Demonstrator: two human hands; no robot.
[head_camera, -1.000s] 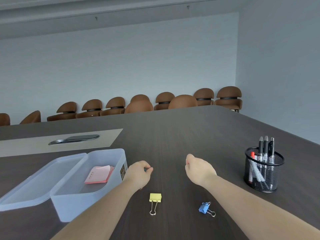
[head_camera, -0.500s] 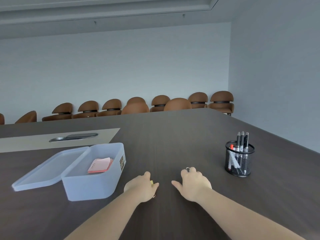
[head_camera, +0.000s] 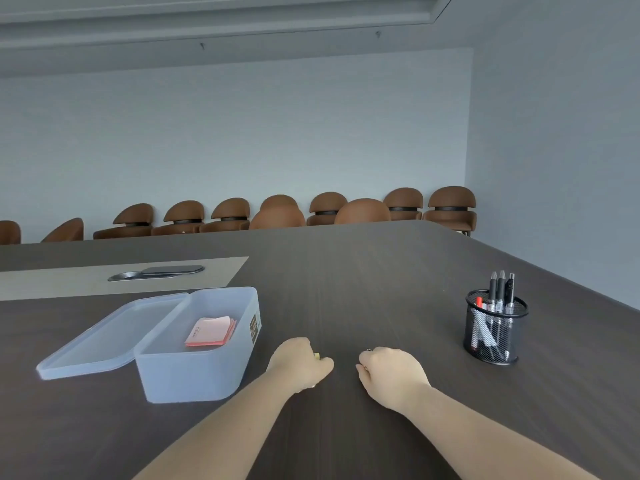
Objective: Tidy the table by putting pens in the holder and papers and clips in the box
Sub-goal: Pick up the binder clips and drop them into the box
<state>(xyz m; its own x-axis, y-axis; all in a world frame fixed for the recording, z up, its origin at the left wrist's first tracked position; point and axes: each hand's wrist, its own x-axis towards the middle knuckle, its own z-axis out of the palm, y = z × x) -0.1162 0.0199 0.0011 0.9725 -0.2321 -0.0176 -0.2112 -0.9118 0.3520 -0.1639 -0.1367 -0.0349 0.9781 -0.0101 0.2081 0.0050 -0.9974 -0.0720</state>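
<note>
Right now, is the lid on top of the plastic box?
No, the lid lies flat on the table beside the plastic box, which is open at the top with pink papers showing inside.

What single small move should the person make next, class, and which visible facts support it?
Probably carry the left hand leftward over the open box and release. It is closed with a speck of yellow at the fingers, likely a clip; the box sits just beside it, lid off, already holding pink papers.
</note>
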